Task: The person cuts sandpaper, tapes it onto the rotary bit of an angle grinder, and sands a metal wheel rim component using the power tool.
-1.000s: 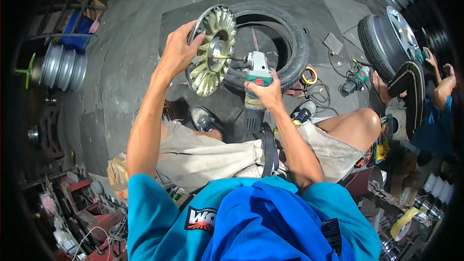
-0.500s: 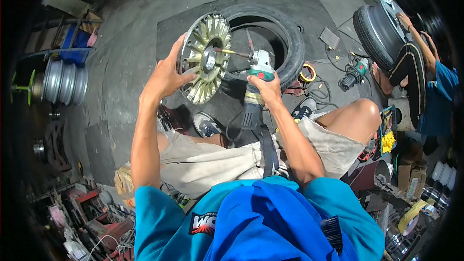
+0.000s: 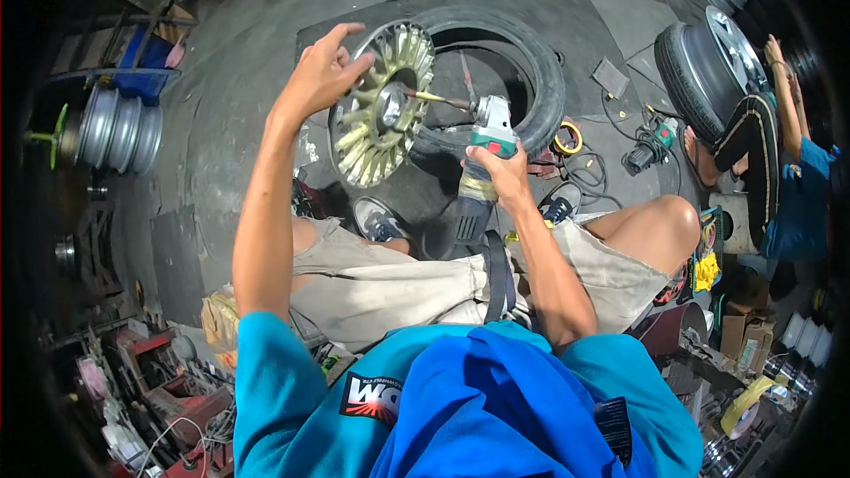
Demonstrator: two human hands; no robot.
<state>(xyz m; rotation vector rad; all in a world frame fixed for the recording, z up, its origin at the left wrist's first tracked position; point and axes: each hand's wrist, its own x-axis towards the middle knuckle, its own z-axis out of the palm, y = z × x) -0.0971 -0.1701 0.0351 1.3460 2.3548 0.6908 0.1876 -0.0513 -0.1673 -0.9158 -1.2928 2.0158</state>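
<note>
A round, many-spoked wheel face (image 3: 365, 152) stands tilted against the tyre (image 3: 542, 71), its spokes a dull yellowish colour. My left hand (image 3: 323, 75) is at its upper left edge, thumb and index finger spread apart; whether it touches the edge is hard to tell. In my right hand (image 3: 503, 168) is an angle grinder (image 3: 478, 190) with a silver head and a tape-wrapped body. A long thin shaft (image 3: 443, 100) runs from the grinder's head toward the wheel face's centre hole.
On the right, another person (image 3: 801, 186) sits by a tyre with a rim (image 3: 695, 80). A second power tool (image 3: 651, 149), cables and a yellow tape roll (image 3: 568, 137) lie on the floor. Stacked rims (image 3: 119, 131) stand left; tools and red machinery (image 3: 177, 389) crowd the lower left.
My left hand has come off its grip on the wheel face's left side and moved up, fingers spreading. The grinder has shifted slightly right. The other person's hands have left their rim.
</note>
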